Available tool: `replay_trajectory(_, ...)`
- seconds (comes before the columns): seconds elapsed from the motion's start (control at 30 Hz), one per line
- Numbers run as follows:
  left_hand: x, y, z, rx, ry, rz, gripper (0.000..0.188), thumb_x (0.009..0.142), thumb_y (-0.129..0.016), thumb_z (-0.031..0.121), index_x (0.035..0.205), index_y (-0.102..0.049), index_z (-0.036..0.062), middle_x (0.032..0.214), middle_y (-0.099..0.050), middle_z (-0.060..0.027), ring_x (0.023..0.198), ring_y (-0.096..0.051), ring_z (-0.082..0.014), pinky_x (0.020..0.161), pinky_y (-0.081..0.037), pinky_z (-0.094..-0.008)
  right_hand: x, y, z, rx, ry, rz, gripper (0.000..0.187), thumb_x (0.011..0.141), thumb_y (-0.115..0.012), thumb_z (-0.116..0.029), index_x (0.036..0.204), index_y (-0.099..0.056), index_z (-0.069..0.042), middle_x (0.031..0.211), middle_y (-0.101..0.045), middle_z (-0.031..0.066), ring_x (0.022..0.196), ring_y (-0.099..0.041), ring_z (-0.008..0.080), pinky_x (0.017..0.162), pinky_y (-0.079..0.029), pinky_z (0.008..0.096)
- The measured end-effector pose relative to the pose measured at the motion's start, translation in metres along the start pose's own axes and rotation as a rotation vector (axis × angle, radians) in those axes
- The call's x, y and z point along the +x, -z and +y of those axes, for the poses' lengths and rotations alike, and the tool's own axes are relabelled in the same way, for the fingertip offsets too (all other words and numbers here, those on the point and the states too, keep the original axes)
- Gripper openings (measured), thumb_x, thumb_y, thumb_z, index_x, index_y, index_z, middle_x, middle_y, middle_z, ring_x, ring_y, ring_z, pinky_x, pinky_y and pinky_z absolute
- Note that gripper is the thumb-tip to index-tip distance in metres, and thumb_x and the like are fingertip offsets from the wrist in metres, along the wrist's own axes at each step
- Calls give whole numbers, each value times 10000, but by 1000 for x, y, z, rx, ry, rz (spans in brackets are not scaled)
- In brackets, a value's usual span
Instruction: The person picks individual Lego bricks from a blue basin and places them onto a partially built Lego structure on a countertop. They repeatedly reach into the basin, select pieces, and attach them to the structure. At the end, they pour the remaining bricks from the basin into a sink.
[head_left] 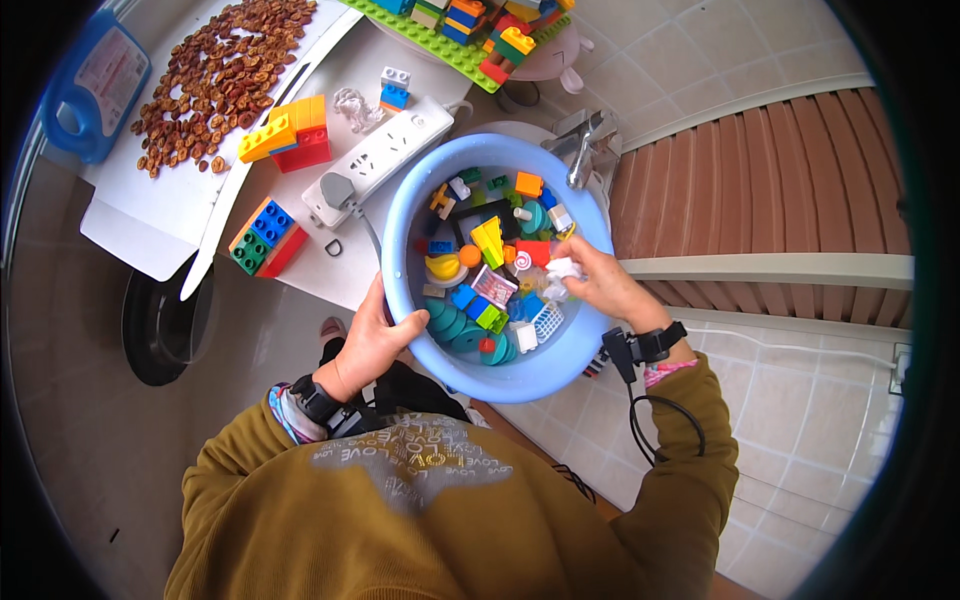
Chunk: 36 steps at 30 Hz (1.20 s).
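Note:
A light blue basin (455, 378) holds water-like shine and many small toy pieces. My left hand (365, 345) grips its left rim, thumb over the edge. Inside the right part of the basin, my right hand (608, 288) is closed on a crumpled white wad (562, 270), perhaps tissue or cloth. Around it lie a red block (534, 250), a yellow sloped block (488, 240), a yellow banana-shaped toy (443, 267), a small white basket (547, 322), an orange block (529, 184) and teal discs (447, 322). Pieces under the right hand are hidden.
Behind the basin stands a metal faucet (583, 155). Left of it lie a white power strip (385, 155) with a grey plug, and joined blocks (268, 238). Farther back are a green baseplate (430, 38), a board of dried slices (215, 75) and a blue jug (95, 85).

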<state>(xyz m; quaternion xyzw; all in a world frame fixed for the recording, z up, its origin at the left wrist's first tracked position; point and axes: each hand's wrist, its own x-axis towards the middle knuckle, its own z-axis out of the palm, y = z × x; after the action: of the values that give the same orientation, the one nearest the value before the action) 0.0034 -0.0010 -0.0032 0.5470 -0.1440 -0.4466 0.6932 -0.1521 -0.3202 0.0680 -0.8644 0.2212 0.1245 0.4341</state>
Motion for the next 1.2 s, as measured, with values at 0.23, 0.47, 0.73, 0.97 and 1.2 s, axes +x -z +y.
replay_trajectory(0.23, -2, 0, 9, -14, 88, -12, 768, 889, -705, 123, 1525, -290, 9, 1194, -555, -77, 1006, -565, -139, 876, -516, -296, -1, 1, -38, -203, 228, -121, 355, 848, -592, 37, 1176, -635, -92, 1204, -519, 156, 1096, -601, 329, 871, -551, 378)
replay_trajectory(0.47, -2, 0, 8, -21, 72, -6, 772, 888, -708, 125, 1527, -291, 13, 1205, -549, -77, 1013, -560, -137, 873, -514, -292, 3, -11, -36, -207, 270, -74, 261, 843, -643, 30, 1084, -615, -67, 1115, -596, 148, 1051, -618, 332, 875, -514, 394)
replay_trajectory(0.73, -1, 0, 7, 11, 69, 3, 767, 887, -707, 129, 1520, -292, 0, 1185, -560, -84, 991, -576, -143, 863, -525, -299, -7, 3, -15, -425, 254, 91, 206, 937, -602, -27, 1140, -625, -52, 992, -646, 157, 847, -660, 335, 774, -524, 424)
replay_trajectory(0.97, -1, -2, 8, -22, 96, 23, 741, 892, -699, 118, 1510, -306, 9, 1181, -565, -95, 945, -610, -153, 809, -553, -301, -8, 17, 15, -396, 122, 142, 339, 957, -574, -38, 1295, -587, -59, 1144, -627, 188, 1025, -640, 342, 867, -523, 406)
replay_trajectory(1.2, -3, -2, 8, -27, 104, 31, 708, 896, -693, 117, 1498, -332, 28, 1106, -585, -80, 869, -607, -138, 726, -546, -285, -4, 28, 57, -200, -25, 210, 480, 1000, -517, -69, 1473, -436, -83, 1426, -518, 163, 1209, -584, 294, 911, -545, 386)
